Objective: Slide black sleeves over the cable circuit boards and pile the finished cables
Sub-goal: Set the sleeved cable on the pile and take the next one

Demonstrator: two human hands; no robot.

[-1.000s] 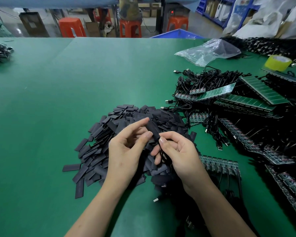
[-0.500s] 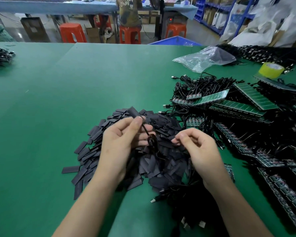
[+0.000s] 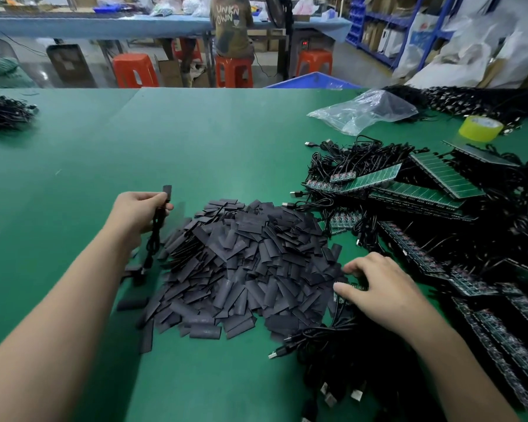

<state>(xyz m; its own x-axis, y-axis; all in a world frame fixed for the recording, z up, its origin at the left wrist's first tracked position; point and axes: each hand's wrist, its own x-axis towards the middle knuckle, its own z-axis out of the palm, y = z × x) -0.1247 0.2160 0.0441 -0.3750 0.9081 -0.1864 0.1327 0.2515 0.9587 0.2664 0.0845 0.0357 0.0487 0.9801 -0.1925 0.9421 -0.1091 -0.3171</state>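
Observation:
A heap of flat black sleeves [image 3: 244, 263] lies on the green table [image 3: 195, 141]. My left hand [image 3: 134, 214] is left of the heap and grips a sleeved cable [image 3: 157, 229]; its black sleeve end sticks up above my fingers and the coiled cord hangs down. My right hand [image 3: 375, 287] rests at the heap's right edge, fingers curled over a small strip of circuit boards [image 3: 348, 292] with cables; I cannot tell whether it grips the strip. Green board panels [image 3: 415, 190] and tangled black cables [image 3: 363, 360] fill the right side.
A small pile of black cables [image 3: 3, 112] sits at the far left. A clear plastic bag [image 3: 363, 112] and a yellow tape roll [image 3: 480, 127] lie at the back right. Beyond the table's far edge stand orange stools [image 3: 134, 70] and a seated person [image 3: 232, 28].
My left hand has carried the sleeved cable away from the heap's middle to the left. My right hand let go of it and dropped to the circuit boards at the right.

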